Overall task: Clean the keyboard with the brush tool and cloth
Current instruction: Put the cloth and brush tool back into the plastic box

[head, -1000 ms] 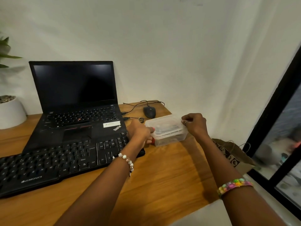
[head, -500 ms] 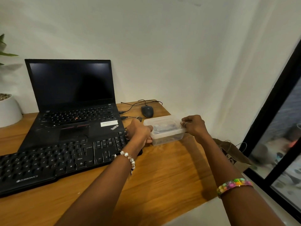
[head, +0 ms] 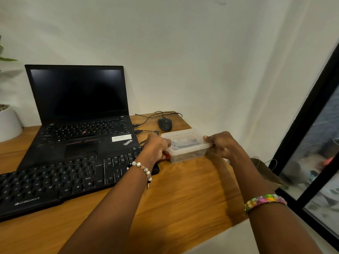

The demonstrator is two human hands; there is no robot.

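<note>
head view: a clear lidded container (head: 185, 146) at centre frame is gripped at its ends by the left hand (head: 156, 147) and the right hand (head: 221, 145), on the table (head: 183, 195). the keyboard (head: 60, 182) lies at lower left, untouched. the task is judged barely begun: no brush or cloth is seen out, and all cleaning is left.

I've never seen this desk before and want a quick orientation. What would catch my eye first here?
Both hands meet at a clear plastic container on the right part of the wooden desk: the left hand grips its left end, the right hand its right end, lid on. Left of it lies a black keyboard, in front of an open laptop with a dark screen. A mouse sits behind the container.
</note>
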